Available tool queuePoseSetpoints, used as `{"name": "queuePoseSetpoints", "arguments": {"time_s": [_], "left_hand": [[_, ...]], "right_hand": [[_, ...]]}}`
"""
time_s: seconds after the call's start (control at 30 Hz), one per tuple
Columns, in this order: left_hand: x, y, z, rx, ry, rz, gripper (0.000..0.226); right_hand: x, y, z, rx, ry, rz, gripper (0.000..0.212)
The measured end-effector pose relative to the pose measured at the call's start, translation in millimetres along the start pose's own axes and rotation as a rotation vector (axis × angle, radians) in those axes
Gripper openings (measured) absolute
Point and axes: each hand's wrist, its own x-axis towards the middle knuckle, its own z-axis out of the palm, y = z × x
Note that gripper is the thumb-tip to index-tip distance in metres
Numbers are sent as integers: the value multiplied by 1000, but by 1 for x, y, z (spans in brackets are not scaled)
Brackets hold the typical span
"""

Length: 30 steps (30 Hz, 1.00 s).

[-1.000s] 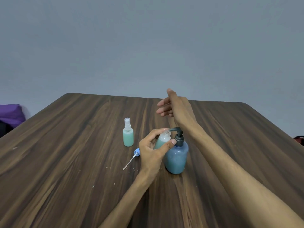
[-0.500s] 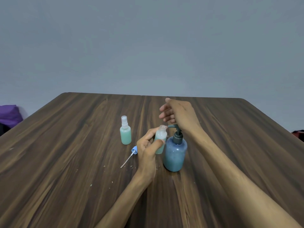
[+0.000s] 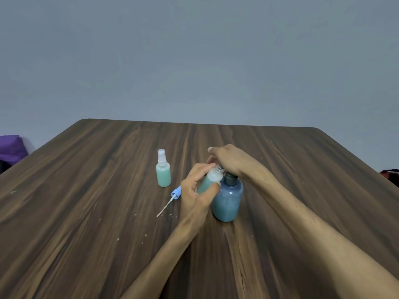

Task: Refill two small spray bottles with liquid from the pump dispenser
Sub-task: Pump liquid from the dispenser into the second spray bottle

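Wood-grain fills the head view: a dark brown desk point(image 3: 86, 212) flecked with pale crumbs, under a plain grey-blue wall point(image 3: 194, 61), purple cloth point(image 3: 11, 147) at far left. The left hand point(image 3: 195, 195) grips an uncapped spray bottle point(image 3: 210, 180), tilted against the blue pump dispenser point(image 3: 227, 199). The right hand point(image 3: 228, 160) presses flat-fingered on its pump. A capped spray bottle point(image 3: 163, 172) stands nearby, a loose sprayer top point(image 3: 172, 196) lying between.
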Motion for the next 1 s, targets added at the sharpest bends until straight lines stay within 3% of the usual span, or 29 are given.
{"name": "queuePoseSetpoints", "arguments": {"time_s": [0.37, 1.0], "left_hand": [[1, -2, -1, -13, 31, -13, 34], [3, -5, 0, -16, 49, -1, 28]], "right_hand": [[-4, -8, -2, -140, 20, -2, 57], [-1, -7, -5, -168, 39, -6, 63]]}}
